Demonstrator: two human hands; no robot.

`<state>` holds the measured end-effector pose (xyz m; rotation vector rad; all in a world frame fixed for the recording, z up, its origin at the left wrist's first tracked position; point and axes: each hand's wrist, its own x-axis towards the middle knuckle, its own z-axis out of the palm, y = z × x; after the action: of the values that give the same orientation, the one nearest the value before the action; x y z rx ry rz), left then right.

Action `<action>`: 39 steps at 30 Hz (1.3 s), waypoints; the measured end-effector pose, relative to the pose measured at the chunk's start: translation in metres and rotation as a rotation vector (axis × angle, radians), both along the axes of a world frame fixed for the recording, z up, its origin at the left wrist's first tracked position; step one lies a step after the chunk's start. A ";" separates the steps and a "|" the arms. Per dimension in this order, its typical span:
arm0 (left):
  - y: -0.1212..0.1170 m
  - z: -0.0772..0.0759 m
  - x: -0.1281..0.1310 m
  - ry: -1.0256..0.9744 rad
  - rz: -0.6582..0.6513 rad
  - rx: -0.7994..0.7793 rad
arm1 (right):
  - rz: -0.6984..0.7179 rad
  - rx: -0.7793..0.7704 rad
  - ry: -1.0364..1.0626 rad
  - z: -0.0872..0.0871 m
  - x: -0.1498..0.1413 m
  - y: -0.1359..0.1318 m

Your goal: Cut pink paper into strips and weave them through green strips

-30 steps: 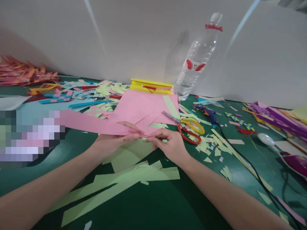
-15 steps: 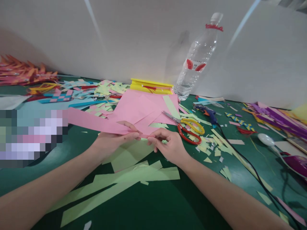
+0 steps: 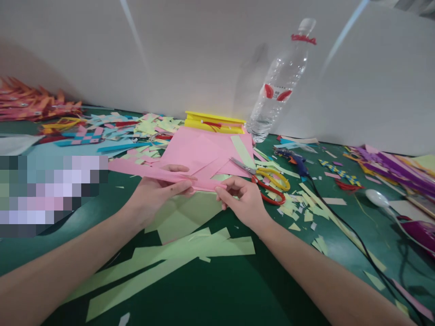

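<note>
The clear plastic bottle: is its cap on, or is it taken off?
On: a white cap covers the top of the bottle, above the red band.

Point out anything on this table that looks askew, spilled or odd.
The clear bottle appears to lean right, though wide-lens distortion may explain that. Green paper scraps lie loose beside the scissors, which looks untidy. A blocky pixelated patch hides part of the left side. No spilled liquid shows.
</note>
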<state>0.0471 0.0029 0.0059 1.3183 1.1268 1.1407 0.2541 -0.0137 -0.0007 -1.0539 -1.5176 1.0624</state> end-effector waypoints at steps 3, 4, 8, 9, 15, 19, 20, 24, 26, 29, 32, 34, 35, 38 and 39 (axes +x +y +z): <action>0.000 -0.001 0.000 -0.017 0.025 0.013 | -0.010 -0.016 0.013 0.000 0.001 0.002; 0.000 -0.001 0.000 -0.009 0.035 0.020 | -0.010 -0.019 0.015 0.000 0.001 0.002; 0.000 -0.001 0.001 0.012 0.050 0.025 | 0.009 -0.025 0.050 -0.003 0.002 0.004; 0.000 -0.001 0.001 0.005 0.050 0.017 | 0.014 -0.026 0.060 -0.003 0.002 0.004; -0.001 -0.002 0.001 -0.041 0.034 -0.044 | 0.007 -0.040 0.077 -0.003 0.002 0.004; -0.001 -0.001 0.001 -0.041 0.028 -0.033 | 0.001 -0.031 0.070 -0.002 0.001 0.002; -0.001 0.000 0.001 -0.036 0.028 -0.030 | 0.002 -0.031 0.068 -0.002 0.001 0.002; -0.001 0.000 0.000 -0.044 0.017 -0.029 | 0.005 -0.054 0.071 -0.002 0.002 0.003; -0.001 -0.001 0.000 -0.061 0.016 -0.023 | 0.005 -0.063 0.072 -0.002 0.002 0.003; 0.000 -0.002 0.000 -0.060 0.018 -0.002 | 0.006 -0.068 0.069 -0.002 0.002 0.003; 0.001 -0.003 0.001 -0.082 0.023 -0.005 | 0.008 -0.078 0.075 -0.002 0.001 0.003; 0.001 -0.004 0.002 -0.108 0.024 -0.012 | 0.010 -0.080 0.092 -0.002 0.001 0.003; 0.000 -0.004 0.002 -0.116 0.022 -0.012 | 0.012 -0.079 0.099 -0.001 0.001 0.003; 0.000 -0.003 0.003 -0.148 0.027 -0.022 | 0.016 -0.075 0.105 -0.001 0.002 0.003; 0.000 -0.002 0.003 -0.169 0.039 -0.027 | 0.013 -0.072 0.106 -0.001 0.002 0.004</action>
<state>0.0498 0.0030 0.0036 1.1611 1.0440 1.2370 0.2560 -0.0099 -0.0015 -1.0215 -1.4121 1.1720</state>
